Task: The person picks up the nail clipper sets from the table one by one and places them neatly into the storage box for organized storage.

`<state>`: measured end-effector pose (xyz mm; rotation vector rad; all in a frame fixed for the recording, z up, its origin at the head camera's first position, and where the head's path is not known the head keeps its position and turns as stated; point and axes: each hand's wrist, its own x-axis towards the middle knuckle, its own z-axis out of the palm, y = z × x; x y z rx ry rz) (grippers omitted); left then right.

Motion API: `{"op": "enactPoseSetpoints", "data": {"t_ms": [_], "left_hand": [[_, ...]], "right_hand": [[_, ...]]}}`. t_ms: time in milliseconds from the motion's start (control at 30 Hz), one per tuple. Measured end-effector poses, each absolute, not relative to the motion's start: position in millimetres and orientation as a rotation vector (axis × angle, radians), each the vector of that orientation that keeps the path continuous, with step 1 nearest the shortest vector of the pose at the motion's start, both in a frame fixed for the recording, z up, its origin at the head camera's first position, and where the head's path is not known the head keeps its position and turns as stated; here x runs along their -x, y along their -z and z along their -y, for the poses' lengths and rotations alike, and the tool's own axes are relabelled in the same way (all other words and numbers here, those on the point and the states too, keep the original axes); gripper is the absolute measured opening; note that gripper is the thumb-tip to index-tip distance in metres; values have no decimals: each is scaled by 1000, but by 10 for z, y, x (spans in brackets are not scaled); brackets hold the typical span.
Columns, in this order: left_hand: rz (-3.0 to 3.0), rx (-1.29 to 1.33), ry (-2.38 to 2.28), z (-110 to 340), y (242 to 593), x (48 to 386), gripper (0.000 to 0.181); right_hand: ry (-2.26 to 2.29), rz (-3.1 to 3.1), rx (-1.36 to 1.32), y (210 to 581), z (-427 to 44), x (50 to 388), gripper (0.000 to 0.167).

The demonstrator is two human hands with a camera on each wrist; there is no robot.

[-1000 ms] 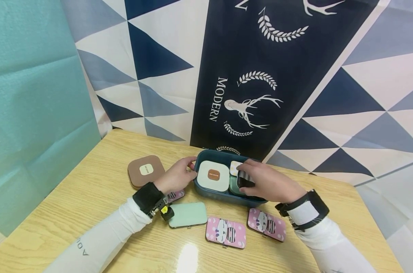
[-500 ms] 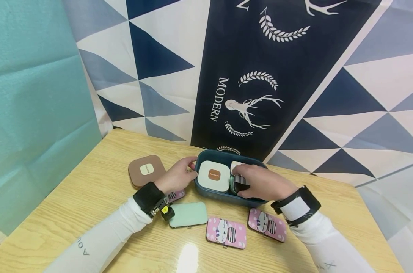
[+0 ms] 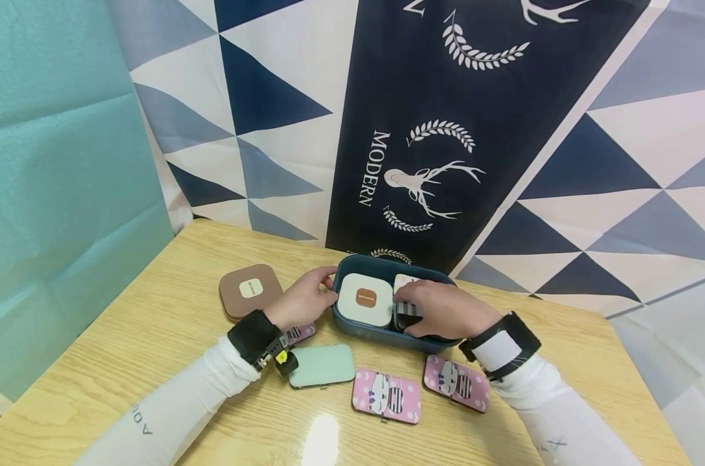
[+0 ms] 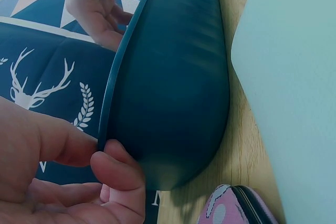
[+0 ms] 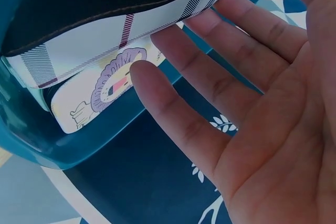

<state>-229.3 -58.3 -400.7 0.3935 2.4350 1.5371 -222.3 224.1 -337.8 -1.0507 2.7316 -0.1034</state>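
Note:
At the back of the table stands a dark teal plastic bin. My left hand pinches its left rim between thumb and fingers. Inside it my right hand holds a flat black-and-plaid case by its edges, fingers nearly straight along the far side. That hand hides much of the case in the head view. A case with a lion-like drawing lies partly under the plaid one. On the bin's left side sits a cream square case with a brown label.
A brown square case lies left of the bin. In front are a mint case, a pink cat case and another pink cat case. A further pink case is partly behind the left wrist. A patterned cloth backdrop rises behind.
My right hand has carried the black-and-plaid case left and lower into the bin, up against the cream case. My left hand has stayed on the rim.

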Motion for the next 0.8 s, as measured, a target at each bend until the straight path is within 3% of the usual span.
{"op": "enactPoseSetpoints", "data": {"t_ms": [800], "left_hand": [[-2449, -416, -1533, 597, 3996, 2282, 57]], "right_hand": [[63, -2758, 1101, 3479, -2228, 2255, 40]]}}
